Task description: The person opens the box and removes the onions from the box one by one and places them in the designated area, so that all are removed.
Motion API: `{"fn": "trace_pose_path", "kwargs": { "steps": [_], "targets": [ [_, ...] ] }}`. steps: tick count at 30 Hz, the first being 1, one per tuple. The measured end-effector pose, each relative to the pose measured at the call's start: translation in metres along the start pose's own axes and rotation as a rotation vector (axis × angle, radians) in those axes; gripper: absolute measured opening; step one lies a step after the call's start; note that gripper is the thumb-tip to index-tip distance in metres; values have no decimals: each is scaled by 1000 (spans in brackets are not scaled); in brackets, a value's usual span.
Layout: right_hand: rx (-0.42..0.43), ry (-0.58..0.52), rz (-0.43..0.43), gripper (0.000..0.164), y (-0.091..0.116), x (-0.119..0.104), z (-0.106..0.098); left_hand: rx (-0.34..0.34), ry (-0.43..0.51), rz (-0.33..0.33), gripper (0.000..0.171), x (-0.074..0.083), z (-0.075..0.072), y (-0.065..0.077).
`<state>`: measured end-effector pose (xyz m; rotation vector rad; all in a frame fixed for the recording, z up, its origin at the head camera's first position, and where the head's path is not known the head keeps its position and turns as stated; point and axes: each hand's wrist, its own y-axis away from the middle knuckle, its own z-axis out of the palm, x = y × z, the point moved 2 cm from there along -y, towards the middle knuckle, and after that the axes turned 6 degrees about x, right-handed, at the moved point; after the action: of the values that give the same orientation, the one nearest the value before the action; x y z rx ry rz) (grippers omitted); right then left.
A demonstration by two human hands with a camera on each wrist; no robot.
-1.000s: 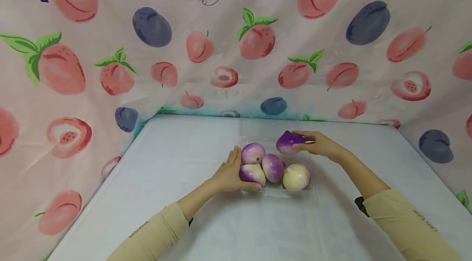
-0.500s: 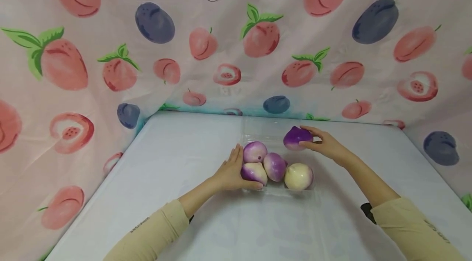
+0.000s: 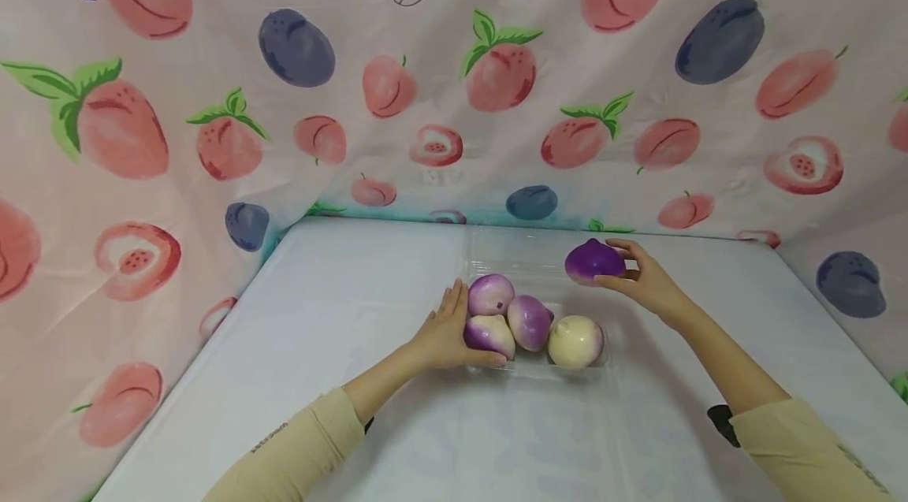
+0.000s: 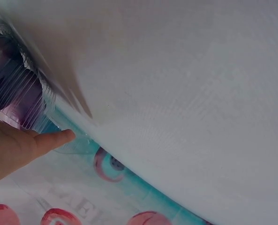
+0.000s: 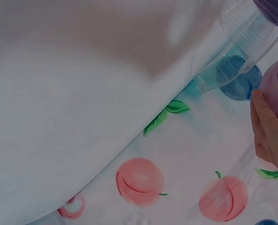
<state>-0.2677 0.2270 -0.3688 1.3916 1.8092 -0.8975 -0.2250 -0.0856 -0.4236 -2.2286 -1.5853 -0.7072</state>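
In the head view, my right hand [image 3: 651, 281] pinches a glossy purple onion [image 3: 590, 262] between thumb and fingers, above the back right of a clear plastic container [image 3: 528, 368]. The onion has a pointed tip and a paler underside. My left hand [image 3: 441, 340] rests against the container's left side, fingers straight, thumb along the front edge. Inside lie several purple-and-white onions: one at back left [image 3: 489, 295], one at front left [image 3: 491, 336], a tilted one in the middle [image 3: 529, 322] and a paler one at right [image 3: 576, 341]. The right wrist view shows the held onion [image 5: 277, 89] partly cut off.
A clear lid [image 3: 504, 246] lies folded back behind the container. All of this is on a white-covered table [image 3: 369, 273]. A fruit-printed cloth [image 3: 426, 92] hangs along the back and sides.
My right hand has moved right and slightly up with the purple onion, away from the other onions. The left hand stays at the container's side.
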Motion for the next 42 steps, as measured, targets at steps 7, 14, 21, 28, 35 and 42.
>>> {"fn": "trace_pose_path", "kwargs": {
  "steps": [7,14,21,28,35,42],
  "targets": [
    [0,0,12,78,3,9,-7,3,8,-4,128,0,-1,2],
    [76,11,37,78,8,17,-13,2,2,-3,127,1,0,2],
    [100,29,65,79,9,30,-18,-3,12,-10,127,1,0,2],
    [92,35,96,81,6,42,-22,-1,18,-10,128,2,-1,1],
    [91,70,118,82,3,58,-22,-4,16,-11,128,1,0,1],
    [139,92,112,82,-1,65,-17,-6,4,-11,128,1,1,-1]
  ]
}}
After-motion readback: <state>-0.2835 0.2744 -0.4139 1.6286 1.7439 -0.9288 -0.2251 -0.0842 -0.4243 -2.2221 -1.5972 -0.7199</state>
